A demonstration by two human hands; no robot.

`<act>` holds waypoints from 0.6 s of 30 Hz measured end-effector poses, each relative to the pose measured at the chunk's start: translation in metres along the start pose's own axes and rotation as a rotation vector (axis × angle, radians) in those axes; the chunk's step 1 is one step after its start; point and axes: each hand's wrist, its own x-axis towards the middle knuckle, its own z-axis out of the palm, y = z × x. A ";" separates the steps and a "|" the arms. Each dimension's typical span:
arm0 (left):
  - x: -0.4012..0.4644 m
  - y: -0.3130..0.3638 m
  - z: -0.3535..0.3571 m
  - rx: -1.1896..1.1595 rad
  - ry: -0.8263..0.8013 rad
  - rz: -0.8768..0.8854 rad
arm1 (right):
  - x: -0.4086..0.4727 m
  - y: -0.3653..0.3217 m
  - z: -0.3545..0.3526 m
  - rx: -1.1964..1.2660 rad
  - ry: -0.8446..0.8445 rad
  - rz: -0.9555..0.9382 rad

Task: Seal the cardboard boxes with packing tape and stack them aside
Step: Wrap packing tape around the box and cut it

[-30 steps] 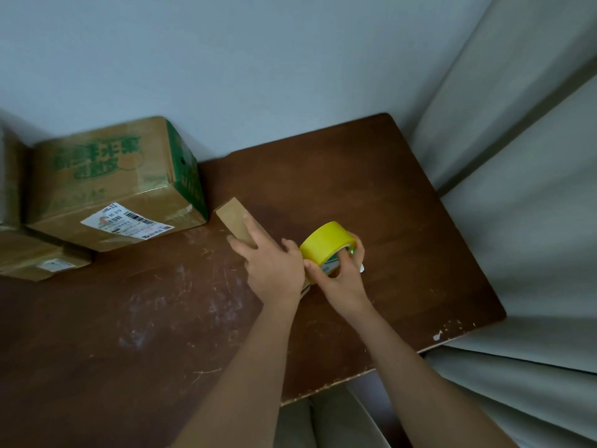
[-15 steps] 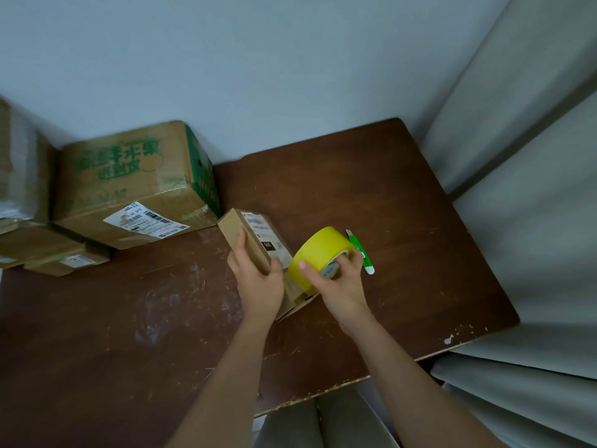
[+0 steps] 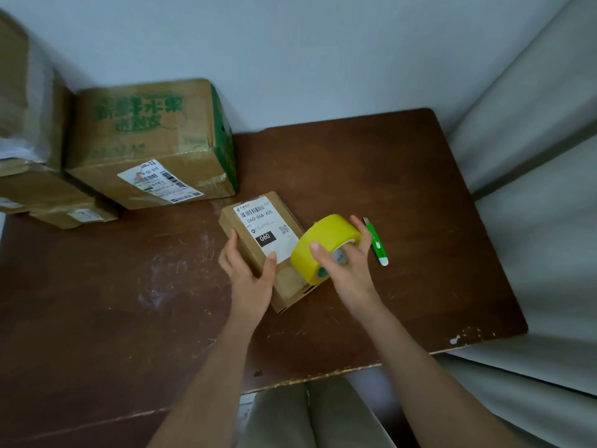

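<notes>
On the brown tabletop (image 3: 403, 176), seen from the head camera, a small cardboard box (image 3: 258, 250) lay flat near the middle with its white shipping label (image 3: 266, 229) facing up. Taking this small box as the landmark: the left hand (image 3: 248, 279) gripped its near-left edge, fingers curled along the left side and the thumb pressed on top just below the label. Touching the box's right side, a roll of yellow packing tape (image 3: 323, 247) stood on edge, partly over the box's near-right corner. The right hand (image 3: 347, 270) held that roll, thumb on its yellow outer face and fingers wrapped round the far side and across the core. Just right of the box, beyond the roll and the right hand, a green and white utility knife (image 3: 376, 242) lay on the tabletop, apart from the hand. Behind and to the left of the box, a larger cardboard box with green print (image 3: 145, 137) rested against the wall, near but not touching the small one. Further left of that, more cardboard boxes (image 3: 42, 189) were stacked at the picture's edge, blurred. Scuffs marked the tabletop left of the small box, and chipped paint showed at the corner to the right of the box, on the near side
</notes>
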 end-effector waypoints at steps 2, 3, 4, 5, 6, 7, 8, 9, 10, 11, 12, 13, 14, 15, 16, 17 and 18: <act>-0.002 -0.011 -0.005 0.266 0.075 0.154 | -0.004 0.000 0.006 -0.068 -0.030 -0.099; -0.003 -0.015 -0.007 0.422 0.046 0.231 | -0.006 0.000 0.008 -0.115 -0.037 -0.168; -0.004 -0.018 -0.008 0.562 -0.029 0.281 | -0.005 0.000 0.009 -0.163 -0.042 -0.229; -0.004 -0.021 -0.007 0.667 -0.120 0.306 | -0.004 0.000 0.008 -0.202 -0.042 -0.268; -0.006 -0.023 -0.006 0.727 -0.193 0.312 | -0.001 -0.001 0.007 -0.213 -0.039 -0.270; -0.007 -0.026 -0.004 0.752 -0.232 0.315 | 0.003 0.000 0.004 -0.209 -0.033 -0.238; -0.009 -0.027 -0.002 0.766 -0.248 0.323 | 0.007 0.001 0.000 -0.197 -0.030 -0.185; -0.011 -0.027 0.001 0.775 -0.251 0.335 | 0.010 0.003 -0.005 -0.170 -0.035 -0.127; -0.011 -0.027 0.002 0.785 -0.241 0.352 | 0.012 0.005 -0.010 -0.126 -0.048 -0.072; -0.010 -0.027 0.002 0.803 -0.219 0.380 | 0.013 0.007 -0.015 -0.079 -0.071 -0.022; -0.008 -0.025 0.002 0.826 -0.200 0.411 | 0.012 0.007 -0.018 -0.040 -0.107 0.018; -0.006 -0.023 0.001 0.849 -0.196 0.443 | 0.010 0.004 -0.021 -0.022 -0.149 0.046; -0.004 -0.021 0.001 0.854 -0.218 0.475 | 0.008 0.001 -0.023 -0.021 -0.177 0.064; -0.002 -0.019 0.003 0.826 -0.270 0.504 | 0.007 0.000 -0.024 -0.030 -0.188 0.073; -0.002 -0.018 0.004 0.772 -0.348 0.516 | 0.006 -0.001 -0.025 -0.038 -0.188 0.081; -0.002 -0.016 0.006 0.710 -0.429 0.507 | 0.006 -0.003 -0.026 -0.049 -0.183 0.091; -0.002 -0.016 0.009 0.661 -0.478 0.488 | 0.006 -0.005 -0.026 -0.056 -0.184 0.097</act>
